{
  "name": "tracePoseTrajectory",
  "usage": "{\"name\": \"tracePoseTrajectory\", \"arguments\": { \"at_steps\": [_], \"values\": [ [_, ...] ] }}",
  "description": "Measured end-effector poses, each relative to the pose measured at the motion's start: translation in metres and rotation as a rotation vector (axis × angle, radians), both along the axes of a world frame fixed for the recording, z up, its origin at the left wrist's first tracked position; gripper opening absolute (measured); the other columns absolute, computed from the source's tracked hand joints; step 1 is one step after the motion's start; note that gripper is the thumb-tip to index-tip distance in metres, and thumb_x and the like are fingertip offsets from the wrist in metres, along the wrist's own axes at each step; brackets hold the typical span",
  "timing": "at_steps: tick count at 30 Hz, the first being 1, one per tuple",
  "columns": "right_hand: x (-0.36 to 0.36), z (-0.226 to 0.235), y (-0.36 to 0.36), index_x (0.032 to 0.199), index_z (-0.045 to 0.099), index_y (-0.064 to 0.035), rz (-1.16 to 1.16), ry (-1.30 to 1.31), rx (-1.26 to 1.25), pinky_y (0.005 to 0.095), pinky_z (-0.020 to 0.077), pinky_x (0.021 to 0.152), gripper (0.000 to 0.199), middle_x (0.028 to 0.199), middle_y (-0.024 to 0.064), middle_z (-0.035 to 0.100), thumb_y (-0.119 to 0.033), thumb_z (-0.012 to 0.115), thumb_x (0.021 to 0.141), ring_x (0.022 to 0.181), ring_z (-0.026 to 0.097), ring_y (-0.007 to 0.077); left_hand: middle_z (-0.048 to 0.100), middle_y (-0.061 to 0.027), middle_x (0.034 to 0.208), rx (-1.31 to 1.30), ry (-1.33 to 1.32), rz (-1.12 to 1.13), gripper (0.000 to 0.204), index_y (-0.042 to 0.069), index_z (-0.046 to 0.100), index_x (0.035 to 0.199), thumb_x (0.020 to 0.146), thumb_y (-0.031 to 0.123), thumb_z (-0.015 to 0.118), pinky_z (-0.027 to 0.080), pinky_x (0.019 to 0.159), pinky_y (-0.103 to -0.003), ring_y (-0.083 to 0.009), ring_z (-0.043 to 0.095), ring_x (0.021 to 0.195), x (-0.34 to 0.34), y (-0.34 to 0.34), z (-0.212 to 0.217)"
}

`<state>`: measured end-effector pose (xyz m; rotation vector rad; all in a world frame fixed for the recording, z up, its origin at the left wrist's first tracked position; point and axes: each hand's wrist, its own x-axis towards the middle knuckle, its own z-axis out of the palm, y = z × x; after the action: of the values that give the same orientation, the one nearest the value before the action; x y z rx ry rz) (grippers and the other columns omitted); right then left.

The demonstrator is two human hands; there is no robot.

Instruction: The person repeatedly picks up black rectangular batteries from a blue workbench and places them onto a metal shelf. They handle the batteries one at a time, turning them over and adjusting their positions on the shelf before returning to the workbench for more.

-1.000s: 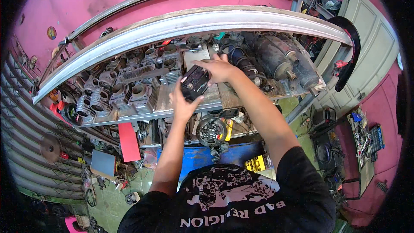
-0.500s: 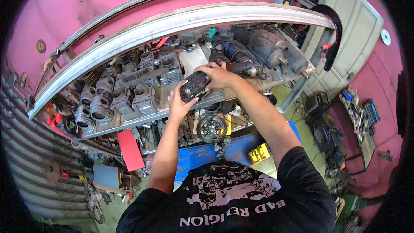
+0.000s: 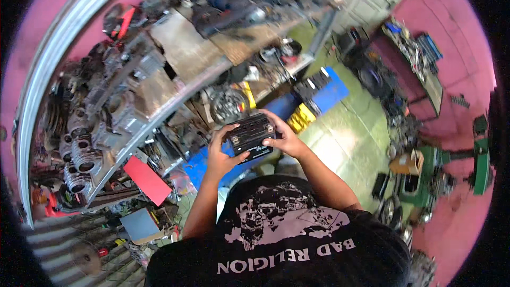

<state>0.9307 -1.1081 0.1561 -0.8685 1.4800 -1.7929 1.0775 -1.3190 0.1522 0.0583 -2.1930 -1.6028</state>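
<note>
I hold a small black box-shaped battery point(image 3: 251, 137) in both hands in front of my chest. My left hand point(image 3: 222, 151) grips its left end with the thumb on top. My right hand point(image 3: 283, 137) wraps its right end. The battery is tilted, with its top face toward the camera, and it hangs over the floor, clear of the shelf.
A long metal shelf point(image 3: 175, 98) crowded with grey engine parts point(image 3: 87, 143) runs along the pink wall at left. Blue crates point(image 3: 329, 93) and a yellow part point(image 3: 300, 118) lie on the green floor. A red board point(image 3: 147, 179) leans below the shelf. More machinery point(image 3: 425, 180) stands at right.
Both hands have lifted the battery off the shelf and brought it down toward my chest. My view has swung right and down toward the floor.
</note>
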Motion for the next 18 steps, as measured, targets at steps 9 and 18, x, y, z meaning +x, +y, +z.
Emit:
{"name": "tracePoseTrajectory", "arguments": {
  "at_steps": [9, 18],
  "values": [
    [0.062, -0.065, 0.152, 0.142, 0.049, -0.0109, -0.266, -0.250, 0.051, 0.0375, 0.0448, 0.110, 0.060, 0.139, 0.0063, 0.053, 0.002, 0.077, 0.090, 0.130, 0.052, 0.0180, 0.064, -0.0114, 0.137, 0.116, -0.247, -0.270, 0.079, 0.006, 0.051, 0.141, 0.074, 0.019, 0.092, 0.049, 0.100, -0.039, -0.0243, 0.064, 0.120, -0.006, 0.117, -0.044],
    [0.052, -0.054, 0.329, 0.131, 0.052, -0.0115, -0.532, -0.177, -0.012, 0.0314, 0.0447, 0.102, 0.041, 0.119, 0.0001, 0.061, -0.011, 0.075, 0.097, 0.114, 0.057, 0.0123, 0.065, -0.0093, 0.133, 0.093, -0.268, -0.419, 0.080, 0.007, 0.052, 0.142, 0.073, 0.021, 0.091, 0.049, 0.091, -0.036, -0.0212, 0.065, 0.105, -0.062, 0.279, -0.055]
  ]
}}
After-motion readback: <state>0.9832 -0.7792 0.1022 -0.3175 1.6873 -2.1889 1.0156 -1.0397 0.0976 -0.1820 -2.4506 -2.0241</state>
